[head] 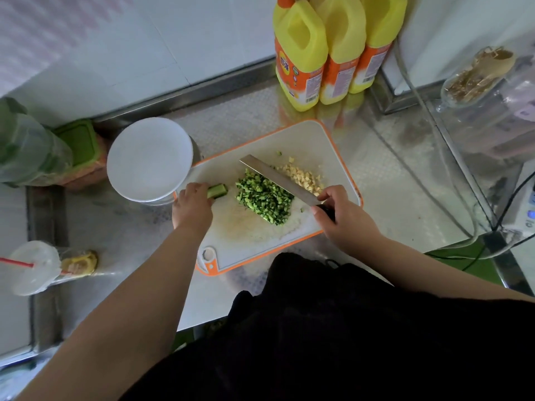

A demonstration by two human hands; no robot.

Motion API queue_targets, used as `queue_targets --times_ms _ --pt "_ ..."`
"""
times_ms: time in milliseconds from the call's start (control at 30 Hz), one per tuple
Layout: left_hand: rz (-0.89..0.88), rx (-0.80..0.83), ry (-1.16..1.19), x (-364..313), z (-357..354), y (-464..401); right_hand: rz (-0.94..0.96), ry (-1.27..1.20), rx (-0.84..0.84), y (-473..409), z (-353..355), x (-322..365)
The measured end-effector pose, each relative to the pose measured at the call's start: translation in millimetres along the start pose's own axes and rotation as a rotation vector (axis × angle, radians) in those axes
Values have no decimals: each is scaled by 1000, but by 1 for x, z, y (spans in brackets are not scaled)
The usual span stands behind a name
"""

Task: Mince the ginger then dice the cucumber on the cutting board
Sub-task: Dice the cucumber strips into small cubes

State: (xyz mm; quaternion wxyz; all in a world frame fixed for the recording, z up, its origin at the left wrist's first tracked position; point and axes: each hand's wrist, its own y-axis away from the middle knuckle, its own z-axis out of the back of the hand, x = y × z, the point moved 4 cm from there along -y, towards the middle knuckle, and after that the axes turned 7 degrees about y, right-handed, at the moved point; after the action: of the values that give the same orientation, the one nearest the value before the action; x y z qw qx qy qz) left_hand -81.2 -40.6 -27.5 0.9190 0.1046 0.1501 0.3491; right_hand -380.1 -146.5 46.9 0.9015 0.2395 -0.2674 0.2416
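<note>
Nearly done: pale minced ginger [301, 175] lies at two o'clock, diced green cucumber [265, 196] mid-board; left hand [192, 205] fingers pinch the last cucumber stub [217, 191], right hand [344, 217] fingers clamp the steel cleaver [278, 178].

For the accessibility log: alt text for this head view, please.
On an orange-rimmed cutting board, the right hand grips a cleaver between diced cucumber and minced ginger, while the left hand holds a leftover cucumber piece.

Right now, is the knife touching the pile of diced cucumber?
Cannot tell. In the head view the knife blade runs along the far edge of the cucumber pile, with no plain gap or contact showing.
</note>
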Motion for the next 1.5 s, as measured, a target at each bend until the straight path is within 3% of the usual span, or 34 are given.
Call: queue_targets --times_ms 267,433,633,867,1233,1500 --pt "-46 34 72 4 4 -9 31 18 -8 -6 -9 6" --pt "-82 -47 154 0 2 12 65 -14 -2 -6 -11 12" --pt "-346 -160 62 -15 -34 78 136 -28 263 -21 -31 42" --pt "-217 -142 331 2 -51 110 290 357 330 -38 -80 64" --pt "-321 -337 378 6 -50 91 277 354 374 -39 -93 49" --pt "-391 -375 320 2 -57 94 307 368 401 -39 -95 47"
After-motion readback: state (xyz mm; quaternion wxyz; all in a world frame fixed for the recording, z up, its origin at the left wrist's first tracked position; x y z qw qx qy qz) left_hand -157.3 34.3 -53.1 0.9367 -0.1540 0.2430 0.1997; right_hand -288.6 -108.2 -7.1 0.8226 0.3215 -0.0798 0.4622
